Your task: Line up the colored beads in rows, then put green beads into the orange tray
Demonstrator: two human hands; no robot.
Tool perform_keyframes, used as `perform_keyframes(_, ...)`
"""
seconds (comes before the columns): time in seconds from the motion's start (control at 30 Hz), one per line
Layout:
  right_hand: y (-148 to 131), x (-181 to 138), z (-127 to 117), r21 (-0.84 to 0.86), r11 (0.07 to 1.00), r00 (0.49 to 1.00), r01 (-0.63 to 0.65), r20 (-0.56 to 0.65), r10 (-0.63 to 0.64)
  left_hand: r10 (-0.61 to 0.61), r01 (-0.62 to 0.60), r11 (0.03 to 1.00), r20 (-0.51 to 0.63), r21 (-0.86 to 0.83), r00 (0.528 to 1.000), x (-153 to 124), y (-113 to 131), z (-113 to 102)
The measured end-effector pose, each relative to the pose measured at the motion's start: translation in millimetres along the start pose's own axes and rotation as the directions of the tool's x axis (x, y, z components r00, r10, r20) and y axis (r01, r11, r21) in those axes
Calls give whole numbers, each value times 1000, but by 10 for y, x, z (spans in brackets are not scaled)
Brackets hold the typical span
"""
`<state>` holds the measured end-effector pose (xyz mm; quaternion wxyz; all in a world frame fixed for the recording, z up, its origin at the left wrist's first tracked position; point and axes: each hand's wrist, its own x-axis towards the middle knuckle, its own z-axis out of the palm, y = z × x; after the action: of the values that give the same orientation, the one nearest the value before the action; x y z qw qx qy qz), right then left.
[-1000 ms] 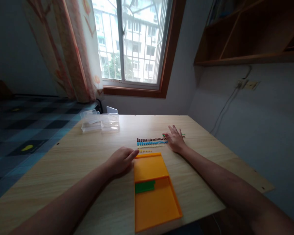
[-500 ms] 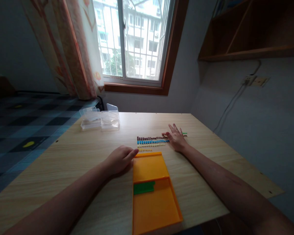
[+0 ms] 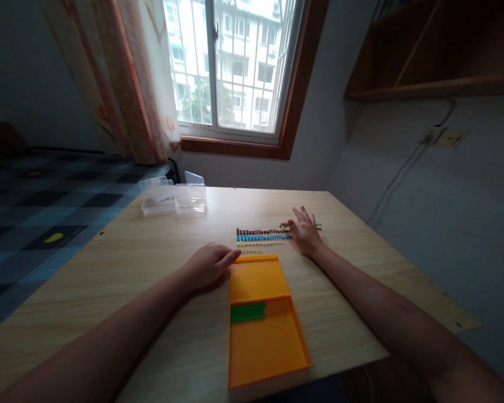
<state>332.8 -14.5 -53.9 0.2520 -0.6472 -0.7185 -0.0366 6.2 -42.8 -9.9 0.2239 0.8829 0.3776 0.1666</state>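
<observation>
An orange tray (image 3: 273, 358) lies on the wooden table (image 3: 151, 246) in front of me, with a green block (image 3: 247, 312) inside at its divider. My left hand (image 3: 210, 266) rests at the tray's far left corner, fingers loosely curled, index finger touching the rim. Beyond the tray lie rows of small pieces (image 3: 260, 236): a dark row, a blue row, and yellow ones. My right hand (image 3: 306, 231) lies flat with fingers spread on the right end of these rows, over several green pieces.
Two clear plastic boxes (image 3: 174, 197) stand at the table's far left. A window with a curtain is behind the table, a wooden shelf on the right wall. A bed with a checked cover lies to the left.
The view has tilted slightly, shifting everything in the picture. Both hands stay in the same places on the table.
</observation>
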Motion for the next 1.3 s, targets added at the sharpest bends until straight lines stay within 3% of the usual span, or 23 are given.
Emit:
perform_keyframes(0.33,-16,47,6,-29,999,1000,23,10,-23,24,-24,1000,-17,-13,1000,9,0,6)
perform_keyframes(0.67,-102,336,-13,-13,997,997,82,-13,-82,10,-13,998,-54,-60,999,-1,-57,7)
perform_keyframes(0.93,-3,355,17,5,996,972,88,-219,-84,23,-25,999,-34,-46,999,-10,-41,11)
perform_keyframes(1.3,-117,366,24,8,1000,999,-12,-33,12,-12,10,998,-24,-58,1000,-1,-50,23)
